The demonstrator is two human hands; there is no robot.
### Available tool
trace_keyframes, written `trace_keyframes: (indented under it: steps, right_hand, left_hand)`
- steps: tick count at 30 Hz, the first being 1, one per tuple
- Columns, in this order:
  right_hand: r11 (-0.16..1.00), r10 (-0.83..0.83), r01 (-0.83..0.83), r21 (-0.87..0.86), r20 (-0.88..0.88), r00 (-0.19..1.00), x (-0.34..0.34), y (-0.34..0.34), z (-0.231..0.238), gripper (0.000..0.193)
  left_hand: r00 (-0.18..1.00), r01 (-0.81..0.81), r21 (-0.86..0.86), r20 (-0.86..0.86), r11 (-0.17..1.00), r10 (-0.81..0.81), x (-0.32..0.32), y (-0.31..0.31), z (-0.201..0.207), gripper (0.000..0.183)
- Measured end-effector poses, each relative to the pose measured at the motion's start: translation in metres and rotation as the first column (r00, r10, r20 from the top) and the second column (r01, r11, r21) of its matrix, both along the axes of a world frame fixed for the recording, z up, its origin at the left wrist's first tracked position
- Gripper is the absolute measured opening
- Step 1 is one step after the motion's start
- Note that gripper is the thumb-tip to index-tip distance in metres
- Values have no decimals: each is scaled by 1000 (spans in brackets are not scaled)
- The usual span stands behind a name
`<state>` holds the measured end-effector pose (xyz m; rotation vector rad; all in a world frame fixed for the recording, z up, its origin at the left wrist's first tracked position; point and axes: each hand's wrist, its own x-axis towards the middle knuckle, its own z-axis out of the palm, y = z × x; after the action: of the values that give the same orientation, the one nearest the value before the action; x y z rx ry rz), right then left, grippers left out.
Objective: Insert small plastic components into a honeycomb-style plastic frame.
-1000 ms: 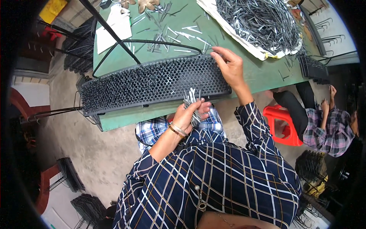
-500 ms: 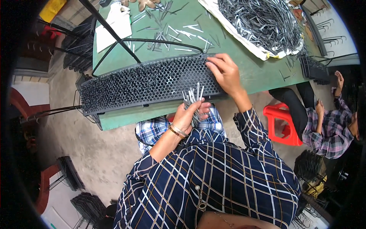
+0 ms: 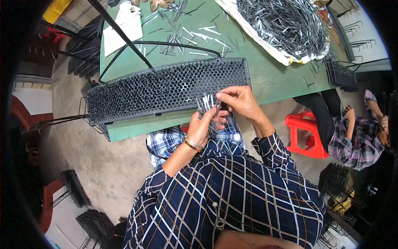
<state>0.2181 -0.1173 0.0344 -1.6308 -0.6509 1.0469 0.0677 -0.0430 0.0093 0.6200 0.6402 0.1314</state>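
Observation:
My left hand is closed around a bundle of thin metal strips, their ends fanning upward past the thumb. Beside it my right hand pinches one strip at the top of that bundle between thumb and forefinger. Just beyond both hands a long black perforated panel lies along the near edge of the table. Small pieces stand densely in its holes over the left and middle, while the holes toward its right end are bare.
Loose strips lie scattered on the green table. A white sack heaped with strips sits at the far right. Black rods rise over the panel's left. Right of me are a red stool and another seated person.
My right hand has come from the panel's right end down to the bundle and now pinches a strip there. My left hand has barely moved.

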Motion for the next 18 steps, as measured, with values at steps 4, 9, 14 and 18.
trace_keyframes:
  steps: [4, 9, 14, 18]
  right_hand:
    - [972, -144, 122, 202, 100, 985, 11, 1, 9, 18]
    - [938, -302, 167, 303, 483, 822, 62, 8, 19, 18]
    - [960, -162, -37, 279, 656, 737, 84, 18, 11, 14]
    - [959, -130, -66, 277, 630, 766, 84, 21, -4, 14]
  left_hand:
    - [997, -57, -25, -51, 998, 56, 0, 0, -1, 25]
    - [999, 19, -48, -45, 999, -21, 0, -3, -1, 25]
    - [999, 30, -84, -37, 996, -34, -2, -1, -5, 25]
    - [998, 46, -153, -40, 987, -52, -3, 2, -5, 24]
